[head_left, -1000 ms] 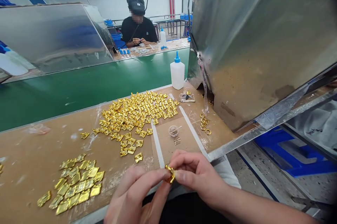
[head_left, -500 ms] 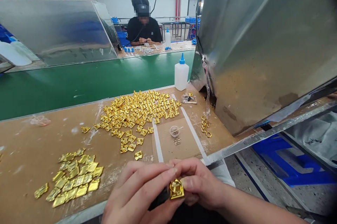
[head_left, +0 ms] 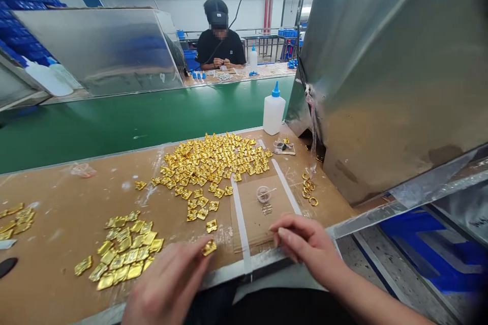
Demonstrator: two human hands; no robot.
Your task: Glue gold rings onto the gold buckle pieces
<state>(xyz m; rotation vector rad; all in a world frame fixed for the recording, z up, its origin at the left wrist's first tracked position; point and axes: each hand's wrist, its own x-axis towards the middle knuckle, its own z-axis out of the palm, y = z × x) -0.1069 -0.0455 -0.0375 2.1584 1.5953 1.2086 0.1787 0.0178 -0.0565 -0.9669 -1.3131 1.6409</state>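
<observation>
My left hand (head_left: 168, 279) pinches a small square gold metal piece (head_left: 209, 247) between thumb and fingertips, above the table's front edge. To the right, my right hand (head_left: 305, 246) is held over the front of a cardboard pad, its fingers loosely curled and a little apart, with nothing visible in them. Beyond the hands lies a large heap of similar gold pieces (head_left: 217, 159), with several loose ones trailing toward me. Beside my left hand, flat gold pieces (head_left: 127, 251) are laid close together in a group.
On the taped cardboard pad (head_left: 251, 228) sits a small clear cup (head_left: 263, 194) with a stick. Gold rings (head_left: 309, 190) lie right of it. A white bottle (head_left: 274, 114) stands behind. A metal hood (head_left: 381, 96) rises at right. Across the green belt (head_left: 152, 121) a person (head_left: 221, 48) works.
My hands have separated. The left moved left with the gold piece, while the right drew away to the right and up, letting go. The view has turned slightly left.
</observation>
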